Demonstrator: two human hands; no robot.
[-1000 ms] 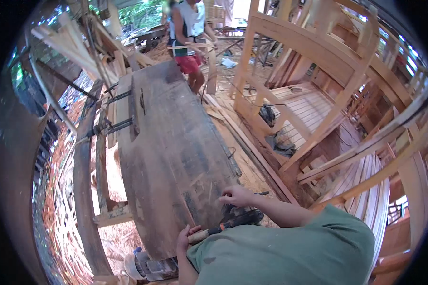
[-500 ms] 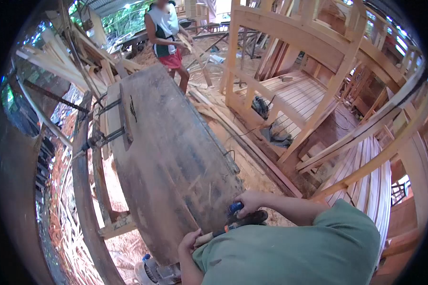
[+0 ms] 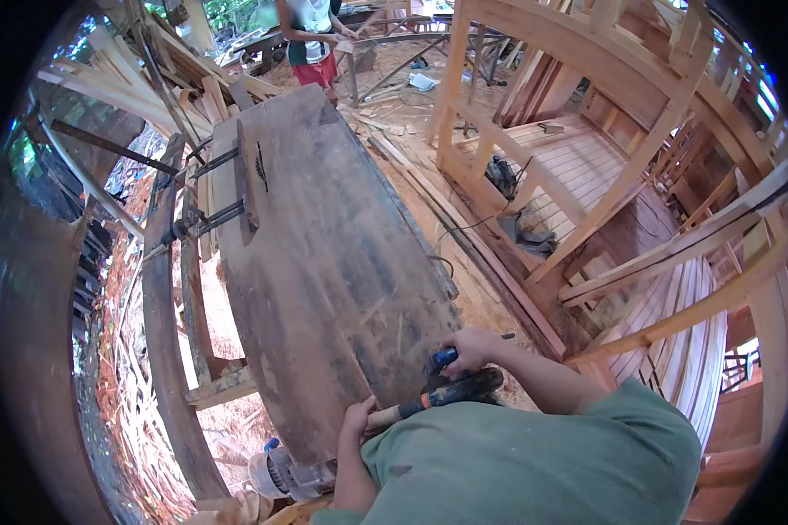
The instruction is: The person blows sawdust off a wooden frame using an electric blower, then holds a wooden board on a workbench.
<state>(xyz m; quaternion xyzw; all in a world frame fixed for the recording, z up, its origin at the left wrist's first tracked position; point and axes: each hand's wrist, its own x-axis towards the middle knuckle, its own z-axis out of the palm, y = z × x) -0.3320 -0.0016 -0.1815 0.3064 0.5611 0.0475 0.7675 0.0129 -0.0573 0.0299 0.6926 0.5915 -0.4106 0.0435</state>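
Tabletop [image 3: 315, 262] carries a toothed blade [image 3: 261, 166] near its far end. At its near end, the left hand [image 3: 356, 422] curls round a pale piece [image 3: 383, 418], with an orange-banded black tool [image 3: 464, 387] in line. By its near right corner, the right hand [image 3: 474, 349] grasps a blue object [image 3: 442, 360]. Beyond its far end stands a person [image 3: 311, 44].

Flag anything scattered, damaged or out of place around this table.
Clutter stands out; nothing looks clearly broken. Loose wood strips lie tangled left of the table, and a pale crumpled item lies beyond it on the floor, as if dropped. The table is stained and scuffed, probably from wear.
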